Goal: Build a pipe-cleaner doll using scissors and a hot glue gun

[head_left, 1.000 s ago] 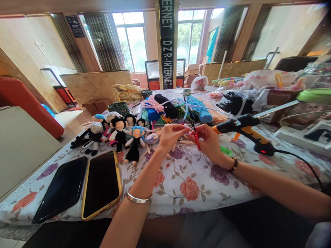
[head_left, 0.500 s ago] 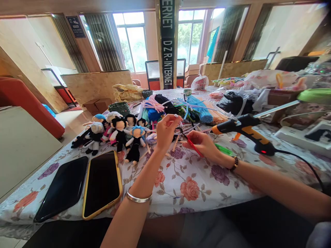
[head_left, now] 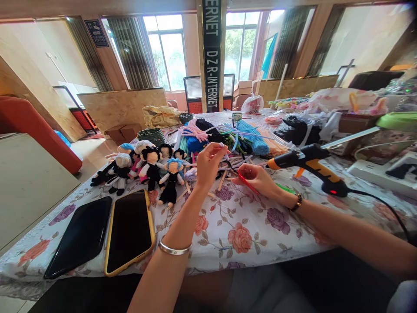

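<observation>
My left hand [head_left: 210, 164] is raised over the table with its thumb and fingertips pinched on a small white fuzzy piece, probably pipe cleaner; most of it is hidden by the fingers. Just to the right, my right hand [head_left: 262, 181] is closed round red-handled pliers [head_left: 245, 180]. Their dark jaws point up and left, close below the left fingertips. Whether the jaws touch the white piece, I cannot tell. Behind both hands lies a heap of coloured pipe cleaners, with blue stems [head_left: 252, 137] and pink stems [head_left: 195, 131] on it.
Several small dolls [head_left: 169, 184] stand and lie to the left. Two phones, one black [head_left: 80, 237] and one yellow-cased [head_left: 130, 232], lie in front of them. A black and orange glue gun [head_left: 312, 167] with a lit red switch stands at right, its cord trailing off. Beyond it are plastic bags [head_left: 298, 128].
The pliers have tilted slightly, and more of their red handle shows beside my right hand. My left hand keeps its pinch, almost in the same place.
</observation>
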`<state>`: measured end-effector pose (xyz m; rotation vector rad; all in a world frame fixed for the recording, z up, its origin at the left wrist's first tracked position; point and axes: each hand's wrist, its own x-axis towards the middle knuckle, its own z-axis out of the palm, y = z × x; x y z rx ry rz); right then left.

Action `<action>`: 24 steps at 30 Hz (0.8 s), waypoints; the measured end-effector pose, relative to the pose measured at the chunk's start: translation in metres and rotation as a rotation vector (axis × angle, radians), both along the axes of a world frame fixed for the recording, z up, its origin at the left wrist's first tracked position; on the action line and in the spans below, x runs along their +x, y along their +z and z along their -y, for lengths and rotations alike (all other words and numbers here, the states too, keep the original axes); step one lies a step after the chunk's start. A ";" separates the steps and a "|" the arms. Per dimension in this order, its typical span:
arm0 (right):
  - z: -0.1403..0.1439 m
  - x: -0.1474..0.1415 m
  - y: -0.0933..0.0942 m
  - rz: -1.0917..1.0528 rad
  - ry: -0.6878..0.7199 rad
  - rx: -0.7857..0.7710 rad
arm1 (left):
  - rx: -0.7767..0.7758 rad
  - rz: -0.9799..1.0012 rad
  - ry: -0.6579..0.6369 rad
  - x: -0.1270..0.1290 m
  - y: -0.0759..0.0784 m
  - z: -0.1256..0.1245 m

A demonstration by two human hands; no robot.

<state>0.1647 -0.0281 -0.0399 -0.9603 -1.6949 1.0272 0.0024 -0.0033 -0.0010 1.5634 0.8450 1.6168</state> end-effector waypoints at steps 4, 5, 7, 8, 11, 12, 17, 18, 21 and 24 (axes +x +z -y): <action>-0.001 0.001 -0.002 0.009 -0.015 0.017 | 0.002 -0.028 0.013 0.000 0.000 0.001; -0.001 0.002 -0.002 0.019 -0.024 0.028 | 0.003 -0.032 0.015 0.000 0.000 0.001; -0.001 0.003 -0.002 0.040 -0.038 0.041 | 0.001 -0.037 0.018 -0.001 0.001 0.002; -0.001 0.003 -0.002 0.045 -0.039 0.040 | -0.002 -0.040 0.020 -0.001 0.001 0.002; -0.001 0.003 -0.002 0.044 -0.031 0.030 | -0.014 -0.050 0.028 -0.001 0.002 0.003; -0.001 0.003 -0.002 0.043 -0.030 0.032 | -0.015 -0.051 0.027 -0.001 0.002 0.003; -0.001 0.002 -0.002 0.035 -0.040 0.041 | 0.003 -0.054 0.020 -0.001 0.001 0.002; -0.001 0.001 -0.001 0.039 -0.045 0.045 | 0.005 -0.065 0.024 -0.001 0.000 0.001; 0.000 0.001 0.001 0.058 -0.067 0.053 | 0.007 -0.092 0.038 -0.001 0.000 0.001; 0.001 0.002 0.002 0.080 -0.077 0.060 | 0.010 -0.087 0.036 -0.001 0.000 0.001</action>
